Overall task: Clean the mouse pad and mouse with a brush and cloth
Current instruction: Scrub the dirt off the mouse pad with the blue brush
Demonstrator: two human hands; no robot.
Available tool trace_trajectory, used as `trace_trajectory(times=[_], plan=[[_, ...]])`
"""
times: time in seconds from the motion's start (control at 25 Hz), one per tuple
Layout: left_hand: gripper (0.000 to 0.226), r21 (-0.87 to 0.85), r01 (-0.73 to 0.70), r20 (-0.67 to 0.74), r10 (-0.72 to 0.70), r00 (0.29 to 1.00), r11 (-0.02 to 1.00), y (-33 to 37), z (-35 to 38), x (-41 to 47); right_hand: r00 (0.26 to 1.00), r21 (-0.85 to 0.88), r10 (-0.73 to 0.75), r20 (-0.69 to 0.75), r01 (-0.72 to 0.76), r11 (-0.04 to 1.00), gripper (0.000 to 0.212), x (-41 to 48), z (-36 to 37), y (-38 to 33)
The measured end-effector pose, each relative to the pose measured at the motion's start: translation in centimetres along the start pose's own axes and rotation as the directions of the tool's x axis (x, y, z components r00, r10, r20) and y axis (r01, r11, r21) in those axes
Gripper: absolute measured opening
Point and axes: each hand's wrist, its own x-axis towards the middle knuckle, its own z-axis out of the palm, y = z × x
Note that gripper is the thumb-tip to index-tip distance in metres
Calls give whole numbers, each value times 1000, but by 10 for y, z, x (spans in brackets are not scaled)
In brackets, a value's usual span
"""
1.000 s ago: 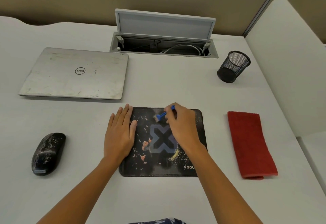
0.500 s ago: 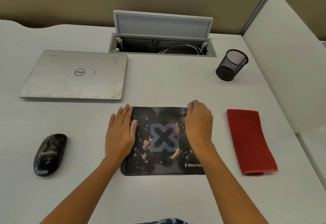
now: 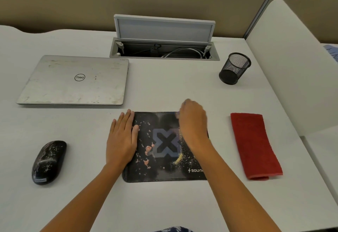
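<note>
A white desk (image 3: 164, 206) seen from above, with clock directions taken from the mouse pad near its middle.

At 12 o'clock a recessed cable well (image 3: 164, 51) is sunk into the desk with its grey lid (image 3: 164, 29) raised. Inside lie looping grey cables (image 3: 184, 50) and a small dark socket. At 2 o'clock stands a black mesh pen cup (image 3: 235, 68); through its open mouth only its own mesh wall shows.

The mouse pad (image 3: 164, 174) is black with a grey-blue X at its centre. Pinkish scraps and pale flecks are scattered left of the X, and yellow crumbs form a dusty arc to its right. White lettering with a lightning bolt sits at its 5 o'clock corner, partly hidden by the right forearm.

The left hand (image 3: 122, 140) lies flat and relaxed, fingers straight and together, across the pad's 9 o'clock edge. The right hand (image 3: 193, 125), blurred, is curled closed at the pad's 1 o'clock corner around a brush (image 3: 177, 115), of which only a bluish smear shows beside the knuckles.

The mouse (image 3: 48, 162), glossy black and speckled with pale dirt, lies well apart at 9 o'clock. A folded red cloth (image 3: 255, 145) lies near the pad at 3 o'clock. A closed, smudged silver laptop (image 3: 76, 80) lies at 10 o'clock.
</note>
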Motion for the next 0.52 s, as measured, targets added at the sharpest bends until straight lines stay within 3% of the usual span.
trace_trajectory(times=[0.08,0.24,0.28,0.4,0.44,0.52], plan=[[59,0,0,-7,0,1000,1000,1,0,0,992,-44,34,-125,-40,998,26,2,-6,9],[59,-3,-1,-1,1,1000,1000,0,0,0,996,264,-66,55,50,963,29,0,-1,2],[59,-4,0,0,0,1000,1000,0,-1,0,999,238,-28,41,18,971,28,1,-2,7],[58,1,-2,-5,2,1000,1000,0,0,0,969,5,121,-214,-123,992,25,7,-13,37],[58,2,-3,-8,3,1000,1000,-1,1,0,960,36,125,-251,-119,992,25,7,-16,43],[58,0,-3,-10,3,1000,1000,-2,1,0,984,243,68,-164,-26,970,25,7,-16,41]])
